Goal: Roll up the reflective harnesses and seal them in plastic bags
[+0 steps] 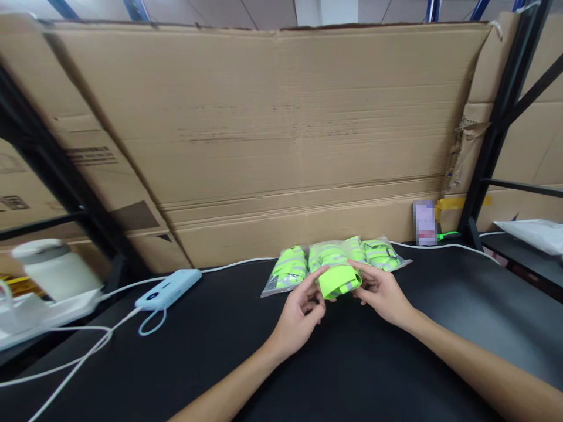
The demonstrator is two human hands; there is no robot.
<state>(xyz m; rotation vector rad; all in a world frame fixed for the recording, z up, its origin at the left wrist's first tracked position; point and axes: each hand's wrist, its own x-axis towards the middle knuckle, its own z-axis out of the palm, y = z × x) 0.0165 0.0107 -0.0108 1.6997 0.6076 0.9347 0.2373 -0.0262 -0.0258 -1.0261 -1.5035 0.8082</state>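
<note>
Left hand (303, 310) and right hand (380, 293) both grip folded neon-green band (338, 280), held above black table (220, 351) near far edge. Bagged green bands (290, 268) lie just behind, against cardboard sheet (272, 135).

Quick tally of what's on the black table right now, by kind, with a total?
Neon yellow-green band held in left hand and right hand: 1
Clear bags of the same bands: 3
Light blue power bank: 1
White cables: 2
Total: 7
</note>
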